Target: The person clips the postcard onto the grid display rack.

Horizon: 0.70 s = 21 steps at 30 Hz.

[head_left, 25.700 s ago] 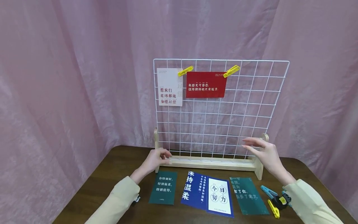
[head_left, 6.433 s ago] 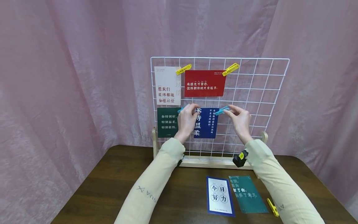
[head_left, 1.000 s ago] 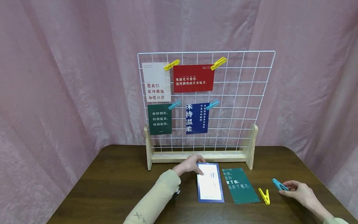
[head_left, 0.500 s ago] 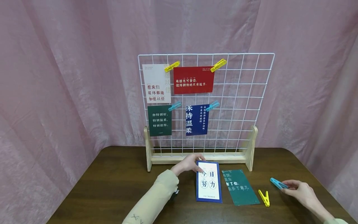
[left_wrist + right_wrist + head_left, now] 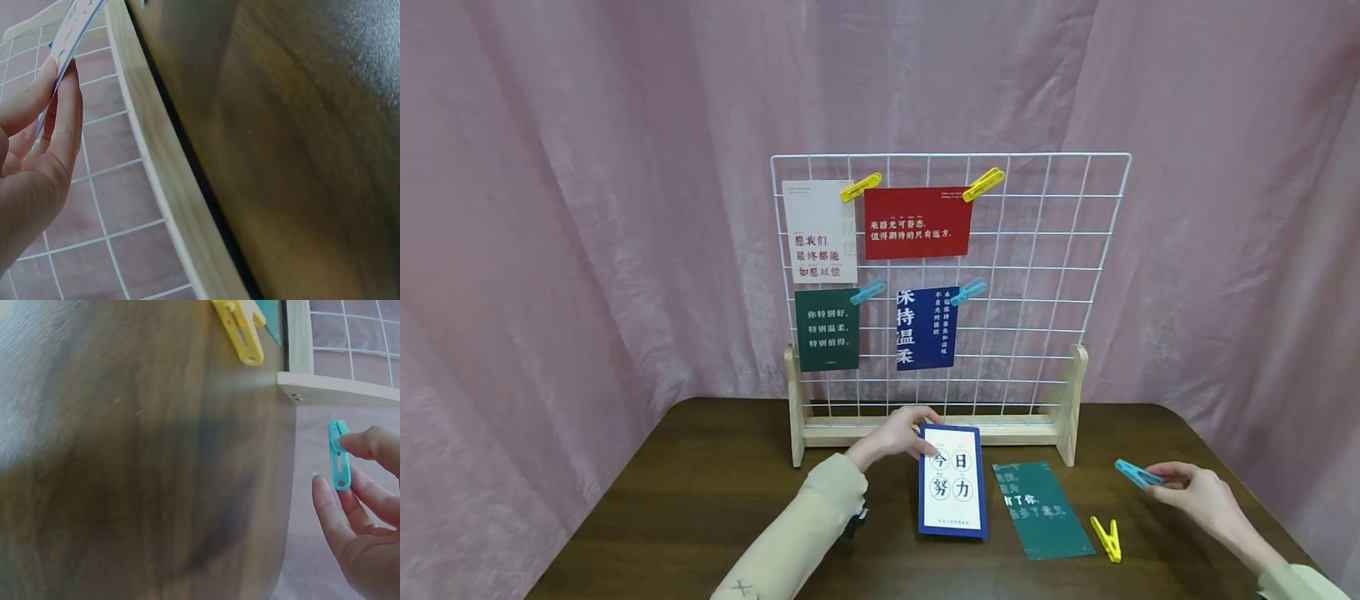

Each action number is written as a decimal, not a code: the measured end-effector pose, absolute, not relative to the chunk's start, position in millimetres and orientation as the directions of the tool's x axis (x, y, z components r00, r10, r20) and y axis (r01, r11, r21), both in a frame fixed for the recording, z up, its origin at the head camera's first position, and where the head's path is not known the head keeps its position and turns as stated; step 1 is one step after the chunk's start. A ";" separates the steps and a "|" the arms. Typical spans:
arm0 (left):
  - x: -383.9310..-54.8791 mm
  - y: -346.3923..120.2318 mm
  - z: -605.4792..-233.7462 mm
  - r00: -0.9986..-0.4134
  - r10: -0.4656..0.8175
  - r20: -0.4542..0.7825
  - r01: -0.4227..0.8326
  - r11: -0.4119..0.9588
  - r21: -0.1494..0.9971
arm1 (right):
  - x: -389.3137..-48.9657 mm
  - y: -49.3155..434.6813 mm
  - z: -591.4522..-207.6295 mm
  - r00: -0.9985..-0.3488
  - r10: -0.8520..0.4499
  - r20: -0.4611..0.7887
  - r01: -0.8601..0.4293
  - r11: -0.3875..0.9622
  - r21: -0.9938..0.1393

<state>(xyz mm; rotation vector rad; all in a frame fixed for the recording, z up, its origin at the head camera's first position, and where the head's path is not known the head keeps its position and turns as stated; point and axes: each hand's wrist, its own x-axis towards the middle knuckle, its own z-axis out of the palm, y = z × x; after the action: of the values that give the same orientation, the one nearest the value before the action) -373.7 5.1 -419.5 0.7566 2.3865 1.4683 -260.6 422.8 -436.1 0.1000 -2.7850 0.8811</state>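
In the head view my left hand (image 5: pixel 897 433) pinches the upper left edge of a white card with a blue border (image 5: pixel 952 517). The card is tilted up off the table in front of the rack; the left wrist view shows it between thumb and fingers. At the right, my right hand (image 5: pixel 1202 498) holds a blue clothespin (image 5: pixel 339 459) between thumb and fingers, above the table. Between the hands lie a green card (image 5: pixel 1048 525) and a yellow clothespin (image 5: pixel 1107 540).
A white wire grid (image 5: pixel 1037 250) stands on a wooden base (image 5: pixel 1022 435) at the table's back. Clipped to it are a white card (image 5: pixel 816 208), a red card (image 5: pixel 917 246), a dark green card (image 5: pixel 827 354) and a blue card (image 5: pixel 936 354). A pink curtain (image 5: pixel 587 208) hangs behind.
Over the last second my left hand has lifted the blue-bordered card and drawn it slightly left. My right hand has raised the blue clothespin a little. Earlier, the dark green and blue cards went onto the grid.
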 end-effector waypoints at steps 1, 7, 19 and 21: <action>-373.6 4.5 -418.2 -0.836 0.544 0.070 0.308 0.360 0.880 | -261.6 422.0 -435.6 -0.974 0.001 0.228 -0.130 0.817 -0.562; -373.1 1.6 -407.5 -0.828 0.554 0.086 0.338 0.370 0.865 | -263.7 417.5 -430.2 -0.970 -0.003 0.244 -0.145 0.812 -0.566; -370.6 7.0 -360.3 -0.828 0.513 0.228 0.413 0.281 0.866 | -274.0 404.1 -384.2 -0.934 0.005 0.356 -0.217 0.787 -0.578; -371.0 9.7 -349.7 -0.832 0.487 0.264 0.432 0.271 0.860 | -275.5 402.8 -375.4 -0.928 0.000 0.372 -0.230 0.785 -0.575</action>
<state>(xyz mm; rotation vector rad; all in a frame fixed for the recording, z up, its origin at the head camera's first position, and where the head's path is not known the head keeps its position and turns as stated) -371.0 9.7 -349.7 0.8911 2.4622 1.6387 -275.5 402.8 -375.4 0.1748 -2.6229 0.9100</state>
